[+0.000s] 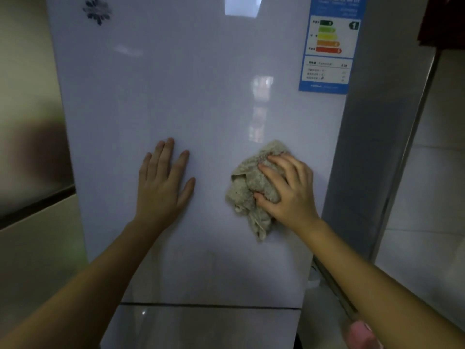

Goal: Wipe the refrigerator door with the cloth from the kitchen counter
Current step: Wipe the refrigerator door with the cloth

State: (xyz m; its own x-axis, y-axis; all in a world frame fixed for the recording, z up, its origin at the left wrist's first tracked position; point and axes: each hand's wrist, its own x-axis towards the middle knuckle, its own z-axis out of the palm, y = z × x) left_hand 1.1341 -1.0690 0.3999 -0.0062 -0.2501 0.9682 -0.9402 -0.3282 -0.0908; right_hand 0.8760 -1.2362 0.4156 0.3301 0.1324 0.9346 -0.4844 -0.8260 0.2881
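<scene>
— Cloth (254, 187): our right hand (289, 190) clutches it, bunched, against the refrigerator door (201, 96).
— Our left hand (163, 182) lies flat there, fingers straight (energy label (329, 46) sits upper right).

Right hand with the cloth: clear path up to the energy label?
Probably yes. The right hand holds the cloth against the door below the energy label, and only bare door lies between them.
</scene>
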